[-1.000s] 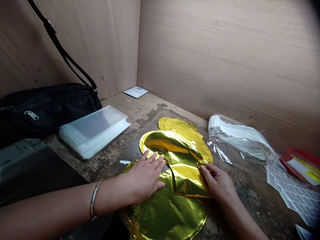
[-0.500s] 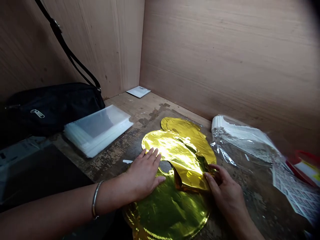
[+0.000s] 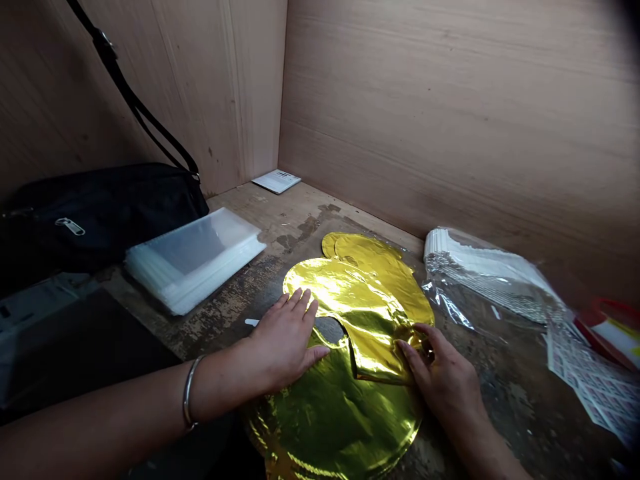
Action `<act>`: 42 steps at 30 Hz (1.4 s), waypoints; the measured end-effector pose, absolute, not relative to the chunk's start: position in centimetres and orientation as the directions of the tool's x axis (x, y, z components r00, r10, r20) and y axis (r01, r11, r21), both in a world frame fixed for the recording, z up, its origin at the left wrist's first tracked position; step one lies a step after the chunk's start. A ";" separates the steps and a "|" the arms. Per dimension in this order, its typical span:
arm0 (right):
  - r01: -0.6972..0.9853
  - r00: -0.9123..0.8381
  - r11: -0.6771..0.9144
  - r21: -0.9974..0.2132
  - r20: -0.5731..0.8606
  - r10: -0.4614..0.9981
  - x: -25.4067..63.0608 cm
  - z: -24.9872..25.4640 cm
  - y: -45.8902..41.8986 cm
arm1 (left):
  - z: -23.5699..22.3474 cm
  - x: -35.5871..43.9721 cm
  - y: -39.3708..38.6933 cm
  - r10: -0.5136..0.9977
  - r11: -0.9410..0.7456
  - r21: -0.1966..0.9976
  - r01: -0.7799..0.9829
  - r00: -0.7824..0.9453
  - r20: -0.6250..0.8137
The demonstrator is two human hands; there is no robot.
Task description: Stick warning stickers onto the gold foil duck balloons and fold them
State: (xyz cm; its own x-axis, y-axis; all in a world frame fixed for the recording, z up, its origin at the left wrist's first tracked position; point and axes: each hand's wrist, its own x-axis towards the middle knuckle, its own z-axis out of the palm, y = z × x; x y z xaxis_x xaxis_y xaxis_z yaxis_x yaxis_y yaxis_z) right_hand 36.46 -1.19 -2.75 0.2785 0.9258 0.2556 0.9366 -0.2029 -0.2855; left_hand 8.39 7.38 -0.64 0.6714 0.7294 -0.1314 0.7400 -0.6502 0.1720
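Shiny gold foil balloons (image 3: 345, 420), flat and rounded, lie stacked on the worn table in front of me. The top foil balloon (image 3: 345, 290) is partly folded over, and a round hole in it shows the dark table. My left hand (image 3: 283, 343), a silver bangle at its wrist, rests flat on the foil left of the hole with its fingers stretched out. At the fold's right edge, my right hand (image 3: 445, 367) pinches the foil between thumb and fingers. More gold foil (image 3: 405, 280) lies behind the fold.
A stack of clear plastic bags (image 3: 195, 260) lies left, beside a black bag (image 3: 105, 213). To the right are white strips in clear plastic (image 3: 490, 273), printed sheets (image 3: 590, 380) and a red roll (image 3: 607, 333). A small white card (image 3: 277, 181) lies in the back corner.
My right hand has shifted its pinch along the edge of the folded foil, and the fold lies flatter. My left hand has stayed pressed on the foil. The view has turned slightly.
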 end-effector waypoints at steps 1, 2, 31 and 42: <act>0.945 0.254 -0.178 -0.276 0.272 0.928 36.5 -2.9 -1.2 | -0.7 8.4 7.3 0.731 -0.650 0.169 0.741 0.670 -0.128; 0.951 0.231 -0.154 -0.269 0.285 0.930 36.6 -3.0 -1.3 | -0.8 8.4 7.3 0.734 -0.648 0.166 0.743 0.668 -0.124; 0.856 -0.445 0.331 -0.396 -0.240 0.863 31.7 -0.2 -4.0 | 0.6 6.8 11.2 0.773 -0.599 0.234 0.766 0.629 -0.083; 0.859 -0.437 0.338 -0.384 -0.207 0.875 31.7 -0.2 -4.2 | 2.2 10.0 18.4 0.902 -0.326 0.209 0.922 0.369 -0.222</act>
State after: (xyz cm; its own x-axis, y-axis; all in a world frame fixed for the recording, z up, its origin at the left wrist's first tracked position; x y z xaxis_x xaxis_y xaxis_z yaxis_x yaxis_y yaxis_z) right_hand 31.65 -4.24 -0.24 -0.4368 0.8755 -0.2067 0.8593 0.3381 -0.3838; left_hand 9.96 18.36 2.21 0.3692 0.9025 -0.2220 0.9221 -0.3259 0.2086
